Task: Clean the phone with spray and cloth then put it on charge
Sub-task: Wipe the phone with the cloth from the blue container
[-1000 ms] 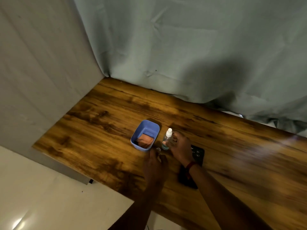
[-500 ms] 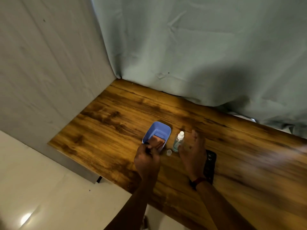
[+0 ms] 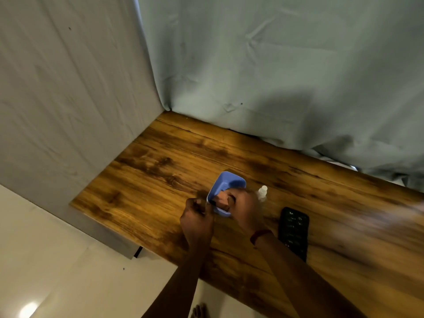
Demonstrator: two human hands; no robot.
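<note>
A small blue bowl (image 3: 229, 183) sits tilted on the wooden table (image 3: 149, 180), with an orange cloth (image 3: 220, 200) inside. My left hand (image 3: 197, 222) grips the bowl's near left rim. My right hand (image 3: 244, 208) reaches into the bowl from the right, its fingers closed around the cloth. A small clear spray bottle (image 3: 262, 192) with a white top stands just right of the bowl, partly behind my right hand. The black phone (image 3: 293, 230) lies flat on the table to the right of my right wrist, untouched.
A pale green curtain (image 3: 275, 76) hangs along the table's back edge. A grey wall (image 3: 57, 99) lines its left side. The front edge drops to a white floor (image 3: 57, 271), where a bare foot (image 3: 199, 311) shows.
My right hand left the spray bottle and moved left into the bowl onto the cloth. My left hand shifted to the bowl's rim and the bowl tipped. The camera view moved closer.
</note>
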